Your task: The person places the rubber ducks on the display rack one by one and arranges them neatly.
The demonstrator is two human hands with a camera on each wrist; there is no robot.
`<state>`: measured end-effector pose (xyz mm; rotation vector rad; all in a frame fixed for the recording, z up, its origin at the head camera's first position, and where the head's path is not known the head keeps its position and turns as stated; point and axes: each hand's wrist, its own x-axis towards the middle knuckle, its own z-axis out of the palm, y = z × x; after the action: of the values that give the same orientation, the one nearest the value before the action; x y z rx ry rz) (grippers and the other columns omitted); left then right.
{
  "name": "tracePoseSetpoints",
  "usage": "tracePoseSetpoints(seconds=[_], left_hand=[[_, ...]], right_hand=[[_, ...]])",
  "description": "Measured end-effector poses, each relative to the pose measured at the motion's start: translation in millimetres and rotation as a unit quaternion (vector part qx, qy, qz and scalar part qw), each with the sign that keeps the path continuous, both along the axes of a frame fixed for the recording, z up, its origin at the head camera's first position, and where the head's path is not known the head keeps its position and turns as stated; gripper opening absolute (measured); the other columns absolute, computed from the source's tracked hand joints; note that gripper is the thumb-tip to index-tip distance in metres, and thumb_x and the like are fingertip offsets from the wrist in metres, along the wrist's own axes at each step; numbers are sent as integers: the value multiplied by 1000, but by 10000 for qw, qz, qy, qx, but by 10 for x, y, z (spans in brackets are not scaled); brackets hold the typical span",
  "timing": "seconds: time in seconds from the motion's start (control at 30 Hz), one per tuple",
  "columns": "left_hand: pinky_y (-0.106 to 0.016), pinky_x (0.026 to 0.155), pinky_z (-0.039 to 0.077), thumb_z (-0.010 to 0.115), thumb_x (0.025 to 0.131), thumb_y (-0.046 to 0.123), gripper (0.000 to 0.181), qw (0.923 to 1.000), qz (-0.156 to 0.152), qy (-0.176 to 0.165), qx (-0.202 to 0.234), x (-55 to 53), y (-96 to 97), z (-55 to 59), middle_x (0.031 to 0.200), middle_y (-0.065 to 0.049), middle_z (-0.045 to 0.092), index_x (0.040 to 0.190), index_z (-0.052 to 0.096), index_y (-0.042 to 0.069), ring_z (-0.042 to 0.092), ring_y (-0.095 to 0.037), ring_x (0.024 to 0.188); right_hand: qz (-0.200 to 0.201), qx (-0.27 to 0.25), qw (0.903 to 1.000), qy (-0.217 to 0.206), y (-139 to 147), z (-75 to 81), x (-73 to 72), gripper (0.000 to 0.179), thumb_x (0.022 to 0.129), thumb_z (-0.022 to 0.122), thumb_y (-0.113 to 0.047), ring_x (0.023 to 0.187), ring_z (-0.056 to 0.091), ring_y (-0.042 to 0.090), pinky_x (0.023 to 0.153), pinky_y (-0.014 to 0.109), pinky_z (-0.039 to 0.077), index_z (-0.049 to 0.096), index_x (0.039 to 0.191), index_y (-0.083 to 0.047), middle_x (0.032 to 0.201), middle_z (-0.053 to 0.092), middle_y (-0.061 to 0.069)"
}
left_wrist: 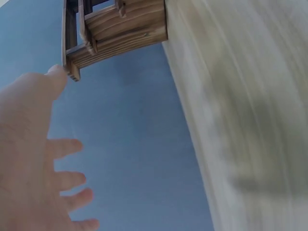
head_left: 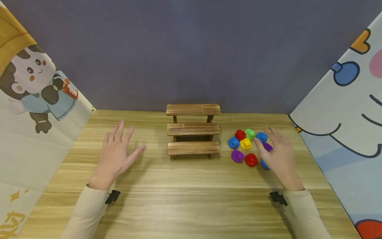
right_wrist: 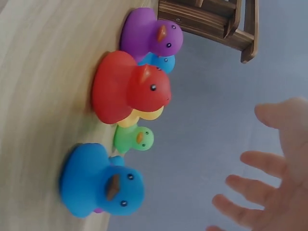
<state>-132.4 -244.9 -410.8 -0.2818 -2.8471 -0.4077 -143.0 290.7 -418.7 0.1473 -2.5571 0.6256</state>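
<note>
My left hand (head_left: 114, 156) is held over the left part of the table, fingers spread, holding nothing. My right hand (head_left: 280, 159) hovers at the right side of a group of rubber ducks, thumb apart from the fingers, and it partly hides a purple duck (head_left: 267, 147) and a blue duck (head_left: 264, 164). In the right wrist view a gap shows between this hand and the red duck (right_wrist: 130, 89), the blue duck (right_wrist: 98, 183) and the green duck (right_wrist: 132, 138). A yellow duck (head_left: 246, 144) sits mid-group. Left of the ducks stands a three-tier wooden shelf (head_left: 193, 129).
The wood-grain table (head_left: 185, 199) meets a grey-blue back wall (head_left: 191, 59). Panels with cartoon prints, a left panel (head_left: 74, 122) and a right panel (head_left: 325, 109), border both sides. A black strap piece (head_left: 112, 197) sits at the left cuff, another black piece (head_left: 278, 198) at the right.
</note>
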Motion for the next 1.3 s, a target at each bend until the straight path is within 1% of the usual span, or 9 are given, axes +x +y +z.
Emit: tracePoseSetpoints(seconds=[0.13, 0.23, 0.33, 0.43, 0.53, 0.8, 0.93, 1.13, 1.3], left_hand=[[-72, 124, 24, 60, 103, 58, 81, 9995, -276, 155, 74, -24, 95, -60, 174, -29, 23, 162, 41, 5, 29, -54, 154], [-72, 122, 29, 65, 102, 53, 78, 9981, -502, 279, 244, -43, 193, -95, 171, -28, 30, 161, 44, 7, 36, -54, 152], [-72, 121, 31, 68, 102, 49, 75, 9954, -617, 269, 676, -62, 273, -102, 172, -22, 34, 161, 46, 9, 39, -52, 151], [-72, 122, 30, 68, 102, 48, 73, 9908, -645, 135, 1179, -90, 326, -90, 173, -17, 35, 161, 46, 12, 38, -48, 153], [-72, 123, 28, 68, 103, 48, 71, 9847, -668, 2, 1609, -130, 364, -75, 172, -14, 37, 161, 46, 14, 37, -45, 155], [-65, 122, 37, 70, 104, 37, 67, 9602, -781, -258, 2670, -221, 449, -114, 169, -14, 43, 162, 45, 13, 44, -40, 152], [-60, 115, 47, 71, 104, 33, 66, 9505, -848, -346, 2969, -241, 508, -135, 165, -16, 47, 160, 46, 11, 50, -39, 144], [-59, 114, 48, 72, 104, 32, 64, 9394, -925, -467, 3269, -286, 596, -169, 162, -16, 51, 160, 48, 12, 52, -38, 143], [-58, 114, 49, 71, 104, 33, 63, 9310, -952, -583, 3476, -331, 664, -202, 161, -18, 52, 159, 49, 12, 54, -38, 142]], right_hand=[[-186, -787, 9967, 26, 43, -25, -3, 49, 100, 75, -32, 137, 56, 54, 114, 68, 43, 70, 137, 1, 148, 63, 24], [-289, -1266, 9914, 164, 79, -41, -1, 43, 101, 74, -28, 131, 64, 44, 112, 39, 51, 73, 135, -3, 144, 68, 19], [-300, -1489, 9878, 334, 117, -61, -3, 37, 101, 73, -24, 112, 74, 17, 92, 13, 48, 75, 133, -5, 138, 73, 16], [-239, -1632, 9858, 320, 160, -78, -4, 35, 101, 73, -22, 94, 64, -14, 81, 1, 44, 75, 132, -5, 132, 75, 19], [-213, -1724, 9847, 166, 217, -95, -2, 35, 101, 73, -22, 91, 53, -28, 78, -1, 45, 76, 132, -6, 130, 76, 20], [-172, -1829, 9827, -228, 353, -116, 28, 33, 101, 73, -19, 88, 56, -26, 77, -1, 47, 75, 129, -2, 127, 75, 24], [7, -1803, 9827, -417, 435, -165, 45, 33, 101, 74, -17, 90, 58, -25, 77, 0, 49, 75, 129, -1, 128, 74, 26], [248, -1602, 9838, -767, 565, -217, 76, 32, 103, 72, -19, 94, 57, -25, 78, 0, 48, 76, 129, -2, 125, 78, 10], [378, -1434, 9816, -1206, 621, -241, 118, 39, 104, 71, -24, 94, 56, -26, 78, 0, 47, 71, 135, -1, 133, 72, 26]])
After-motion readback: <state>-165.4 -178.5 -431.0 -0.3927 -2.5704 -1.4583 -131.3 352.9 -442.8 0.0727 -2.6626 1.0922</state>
